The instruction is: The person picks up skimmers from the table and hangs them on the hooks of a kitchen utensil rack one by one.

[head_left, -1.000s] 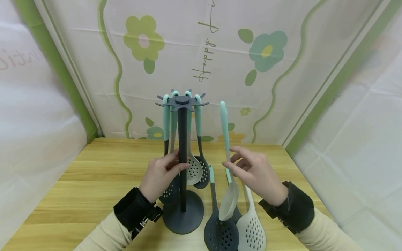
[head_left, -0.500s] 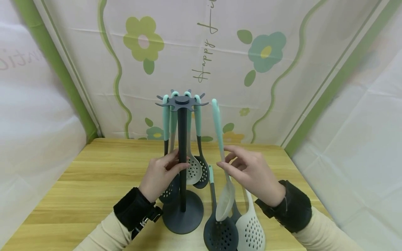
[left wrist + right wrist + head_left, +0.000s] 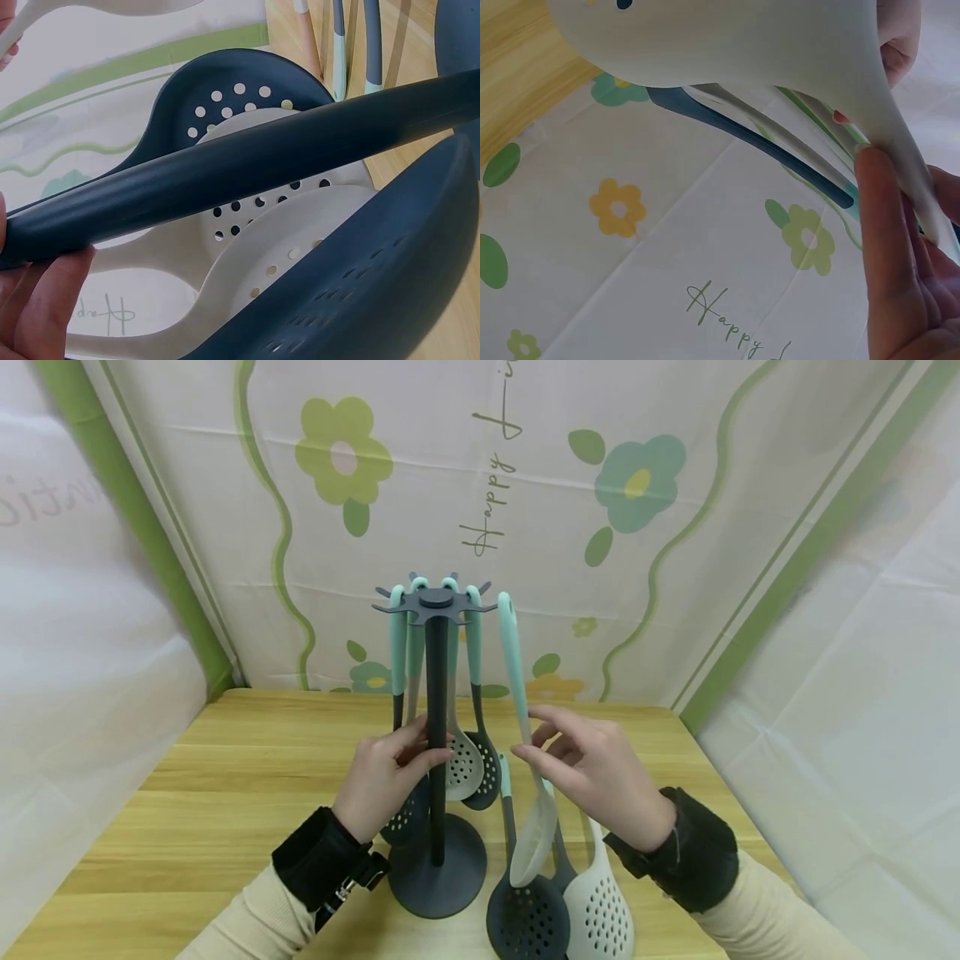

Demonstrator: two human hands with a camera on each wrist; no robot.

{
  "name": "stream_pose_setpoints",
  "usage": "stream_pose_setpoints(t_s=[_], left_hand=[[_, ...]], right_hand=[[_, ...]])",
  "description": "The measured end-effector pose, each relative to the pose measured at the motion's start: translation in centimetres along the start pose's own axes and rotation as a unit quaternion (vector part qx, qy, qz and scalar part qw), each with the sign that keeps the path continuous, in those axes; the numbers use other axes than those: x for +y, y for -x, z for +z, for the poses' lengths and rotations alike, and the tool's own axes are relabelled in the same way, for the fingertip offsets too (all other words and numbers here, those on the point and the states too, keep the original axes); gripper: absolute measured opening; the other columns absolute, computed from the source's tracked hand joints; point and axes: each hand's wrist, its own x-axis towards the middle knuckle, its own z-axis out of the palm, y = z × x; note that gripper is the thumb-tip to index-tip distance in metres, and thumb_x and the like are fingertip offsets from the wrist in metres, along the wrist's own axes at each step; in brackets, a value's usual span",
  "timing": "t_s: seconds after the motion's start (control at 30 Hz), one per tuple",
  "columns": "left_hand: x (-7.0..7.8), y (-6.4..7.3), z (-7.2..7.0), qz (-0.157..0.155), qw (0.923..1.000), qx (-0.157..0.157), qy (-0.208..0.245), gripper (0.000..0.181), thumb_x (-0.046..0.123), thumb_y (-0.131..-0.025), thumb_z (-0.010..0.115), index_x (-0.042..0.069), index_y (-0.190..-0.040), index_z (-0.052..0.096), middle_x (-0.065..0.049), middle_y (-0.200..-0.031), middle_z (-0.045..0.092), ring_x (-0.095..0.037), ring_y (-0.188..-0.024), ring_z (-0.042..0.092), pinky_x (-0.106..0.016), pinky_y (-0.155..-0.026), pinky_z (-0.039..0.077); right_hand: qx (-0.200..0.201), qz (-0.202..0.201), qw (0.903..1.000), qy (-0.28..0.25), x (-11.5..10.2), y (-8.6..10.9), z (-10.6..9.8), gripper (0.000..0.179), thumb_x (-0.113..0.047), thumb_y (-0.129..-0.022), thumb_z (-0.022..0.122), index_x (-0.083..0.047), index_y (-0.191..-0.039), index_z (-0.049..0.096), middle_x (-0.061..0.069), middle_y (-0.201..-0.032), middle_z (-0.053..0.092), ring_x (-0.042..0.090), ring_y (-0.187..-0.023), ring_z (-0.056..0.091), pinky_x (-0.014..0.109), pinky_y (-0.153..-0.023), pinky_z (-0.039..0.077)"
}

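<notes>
The serving spoon (image 3: 534, 847), pale grey with a mint handle (image 3: 511, 639), stands nearly upright in the air, right of the dark utensil stand (image 3: 437, 693). Over the last second it has drifted left and its top has risen slightly, so the handle's end now appears just beside the stand's right prong (image 3: 487, 608); whether they touch, I cannot tell. I judge this as the spoon coming up to the stand, not yet hung. The right hand (image 3: 596, 768) pinches the narrow shaft between thumb and fingertips with almost no gap, directly below the mint part, leaving the handle above the fingers and the bowl below them. That bowl shows in front of a dark perforated turner (image 3: 528, 922) lying on the near right of the wooden tabletop (image 3: 255, 777). The left hand (image 3: 386, 777) has its thumb and fingers curled around the stand's post, where it has stayed.
</notes>
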Motion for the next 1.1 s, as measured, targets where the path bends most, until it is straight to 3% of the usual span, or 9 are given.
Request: stream_pose_setpoints(t_s=[1.1], left_hand=[[0.35, -0.16, -0.13, -0.003, 0.9999, -0.008, -0.009, 0.035, 0.017, -0.089, 0.071, -0.004, -0.117, 0.073, -0.01, -0.094, 0.079, -0.02, -0.085, 0.076, -0.033, -0.071, 0.062]], right_hand=[[-0.019, 0.016, 0.9997, -0.002, -0.12, -0.72, 0.81, 0.036, -0.013, -0.088, 0.074, 0.006, -0.118, 0.069, 0.004, -0.081, 0.072, 0.004, -0.06, 0.065, 0.026, -0.055, 0.057]])
